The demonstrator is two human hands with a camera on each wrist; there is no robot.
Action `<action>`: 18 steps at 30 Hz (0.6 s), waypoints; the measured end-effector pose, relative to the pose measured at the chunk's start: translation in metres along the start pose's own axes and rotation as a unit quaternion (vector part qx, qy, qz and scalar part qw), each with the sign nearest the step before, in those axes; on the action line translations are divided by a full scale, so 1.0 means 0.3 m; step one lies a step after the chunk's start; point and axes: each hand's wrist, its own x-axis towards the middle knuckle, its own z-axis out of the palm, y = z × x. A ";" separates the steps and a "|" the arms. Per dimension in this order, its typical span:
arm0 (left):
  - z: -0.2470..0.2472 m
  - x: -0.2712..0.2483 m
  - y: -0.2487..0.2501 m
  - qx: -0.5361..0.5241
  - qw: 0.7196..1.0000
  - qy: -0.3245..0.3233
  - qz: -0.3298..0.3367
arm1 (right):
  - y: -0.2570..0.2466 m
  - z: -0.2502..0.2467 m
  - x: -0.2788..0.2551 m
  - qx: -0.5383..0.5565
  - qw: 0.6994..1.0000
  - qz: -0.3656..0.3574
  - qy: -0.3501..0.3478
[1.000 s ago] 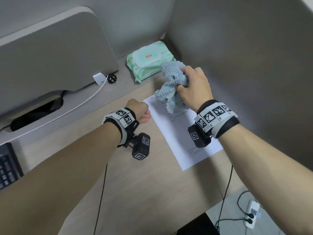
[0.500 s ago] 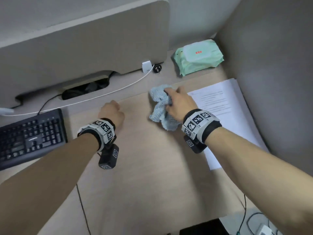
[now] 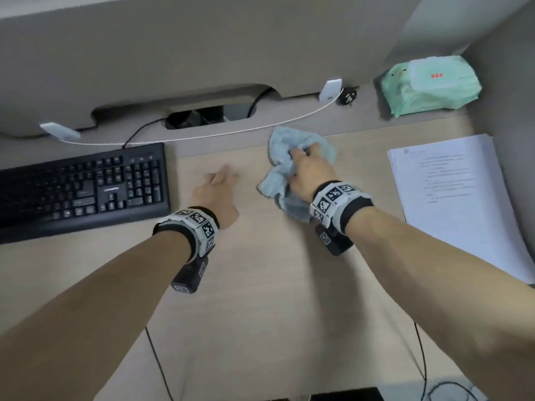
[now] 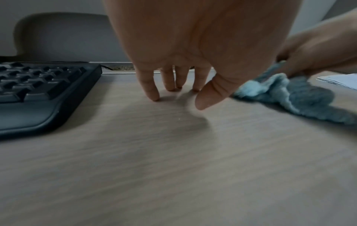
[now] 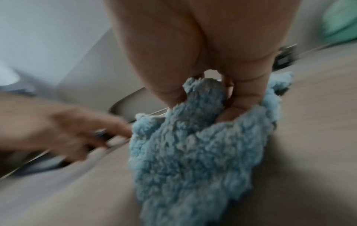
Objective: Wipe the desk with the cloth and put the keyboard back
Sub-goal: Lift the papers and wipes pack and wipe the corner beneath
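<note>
Right hand (image 3: 308, 175) clutches blue cloth (image 3: 285, 169) on desk (image 3: 260, 285); left hand (image 3: 217, 198) spread, fingertips touching desk

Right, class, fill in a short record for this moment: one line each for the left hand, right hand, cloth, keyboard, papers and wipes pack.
left hand: fingers straight, tips touching the desk, holds nothing
right hand: grips the cloth
cloth: blue, fluffy, bunched on the desk
keyboard: black, at the desk's left, beside the left hand
papers: white stack at the right
wipes pack: green, back right corner
</note>
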 end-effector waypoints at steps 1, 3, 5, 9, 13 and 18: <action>0.003 -0.006 0.003 0.000 1.000 0.007 0.006 | -0.064 0.041 -0.027 -0.028 0.999 -0.046 -0.009; 0.007 -0.008 -0.002 -0.003 1.000 0.018 0.019 | -0.133 0.109 -0.105 -0.086 0.992 -0.095 -0.022; 0.006 -0.002 -0.009 0.009 0.999 0.014 0.028 | -0.087 0.125 -0.157 -0.102 0.991 -0.085 -0.015; 0.007 -0.007 -0.024 0.026 0.999 0.010 0.030 | 0.127 0.022 -0.140 -0.131 0.990 0.036 0.025; 0.008 -0.011 -0.018 0.021 0.999 0.011 0.025 | 0.157 -0.045 -0.019 -0.109 0.989 0.096 0.033; 0.007 -0.005 -0.009 0.018 0.999 0.023 0.023 | -0.093 0.065 0.007 -0.104 0.990 -0.091 -0.009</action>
